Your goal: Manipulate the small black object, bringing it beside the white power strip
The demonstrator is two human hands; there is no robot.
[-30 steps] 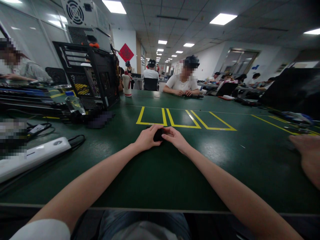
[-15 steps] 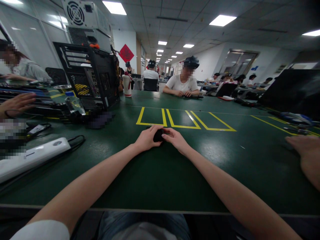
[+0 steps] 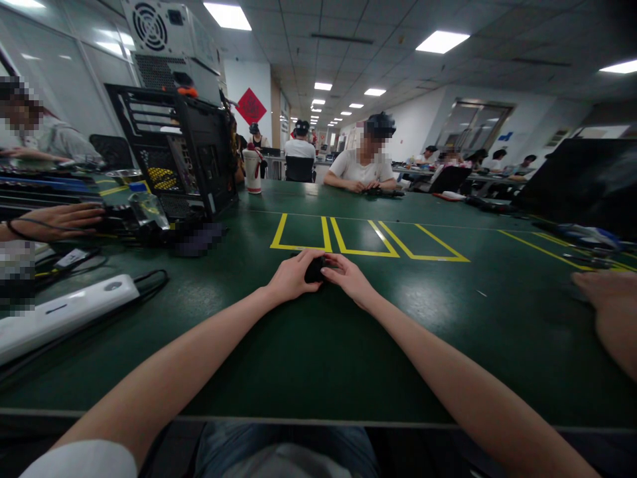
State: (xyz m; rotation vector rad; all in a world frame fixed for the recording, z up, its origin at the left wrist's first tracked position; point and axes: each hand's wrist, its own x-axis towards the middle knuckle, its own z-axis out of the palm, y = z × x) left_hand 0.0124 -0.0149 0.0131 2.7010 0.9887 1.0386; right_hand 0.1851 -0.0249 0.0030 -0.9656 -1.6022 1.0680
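Observation:
A small black object (image 3: 314, 270) rests on the green table (image 3: 318, 358), just in front of the yellow tape outlines (image 3: 358, 252). My left hand (image 3: 296, 273) is wrapped round its left side, with the fingers over the top and the thumb at the near side. From the right, my right hand (image 3: 347, 277) holds the same object with thumb and fingertips. Both hands partly cover it, so its full shape is hidden.
A black computer case (image 3: 199, 159) stands at the back left near a white cup (image 3: 253, 171). A white power strip (image 3: 74, 312) and cables lie at the left. Other people's hands reach in at the left (image 3: 60, 220) and right (image 3: 612, 312). A person (image 3: 362, 162) sits opposite.
The other person's hand at the left has moved right, towards the dark items beside the case. My own hands and the black object look unchanged.

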